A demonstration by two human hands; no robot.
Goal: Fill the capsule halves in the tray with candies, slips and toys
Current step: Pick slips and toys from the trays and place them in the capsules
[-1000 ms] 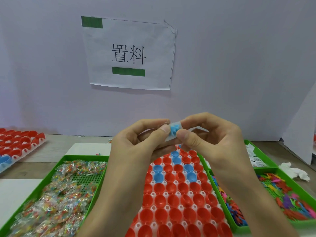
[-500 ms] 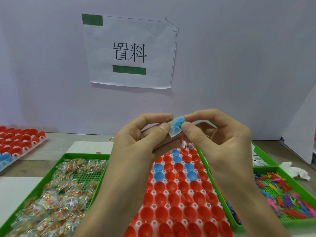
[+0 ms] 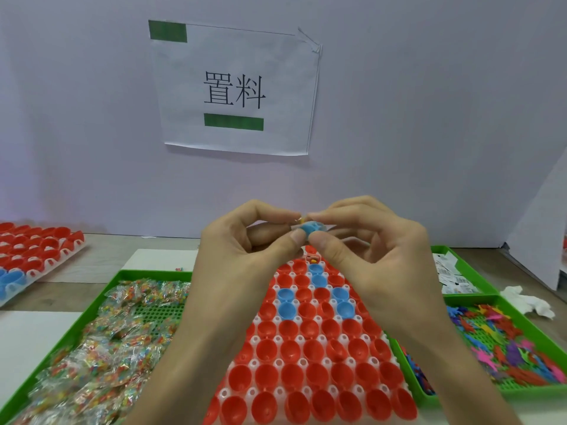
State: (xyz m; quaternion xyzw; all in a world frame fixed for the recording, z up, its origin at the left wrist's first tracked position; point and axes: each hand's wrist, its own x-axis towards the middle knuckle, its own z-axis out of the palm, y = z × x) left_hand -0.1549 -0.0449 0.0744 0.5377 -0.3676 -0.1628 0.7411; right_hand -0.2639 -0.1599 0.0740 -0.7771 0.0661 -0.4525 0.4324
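Capsule halves, red with a few blue, sit in a spare rack at the far left of the table. Next comes a green tray heaped with clear candy packets. The left hand is raised over the middle of the table, thumb and forefinger curled and pinching a small blue piece in clear wrap. The right hand pinches the same piece from the other side, fingertips meeting the left's. Below both hands lies the white capsule tray, its cups holding open red halves and several blue halves toward the far end. Just right, one green bin holds paper slips, and a nearer bin holds coloured toys. A crumpled white tissue lies beside them
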